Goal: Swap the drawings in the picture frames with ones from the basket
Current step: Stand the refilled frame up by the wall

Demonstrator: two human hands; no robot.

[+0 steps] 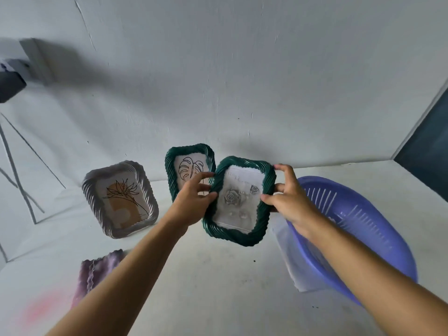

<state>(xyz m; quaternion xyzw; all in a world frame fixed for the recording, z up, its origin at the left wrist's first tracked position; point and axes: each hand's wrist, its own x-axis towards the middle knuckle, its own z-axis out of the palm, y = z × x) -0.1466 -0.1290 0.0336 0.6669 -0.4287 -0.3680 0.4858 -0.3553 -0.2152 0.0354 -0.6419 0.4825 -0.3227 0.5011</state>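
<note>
I hold a dark green picture frame (238, 202) with a grey rose drawing up over the table. My left hand (194, 202) grips its left edge and my right hand (288, 197) grips its right edge. Behind it a second green frame (189, 166) with a leaf line drawing stands against the wall, partly hidden by my left hand. To the left leans a white frame (120, 198) with a flower drawing. The purple plastic basket (358, 229) sits at the right, under my right forearm.
A purple ribbed frame (97, 272) lies at the lower left, partly hidden by my left arm. A clear sheet (293, 263) lies beside the basket. A tripod (17, 166) stands at far left. The white wall is close behind the frames.
</note>
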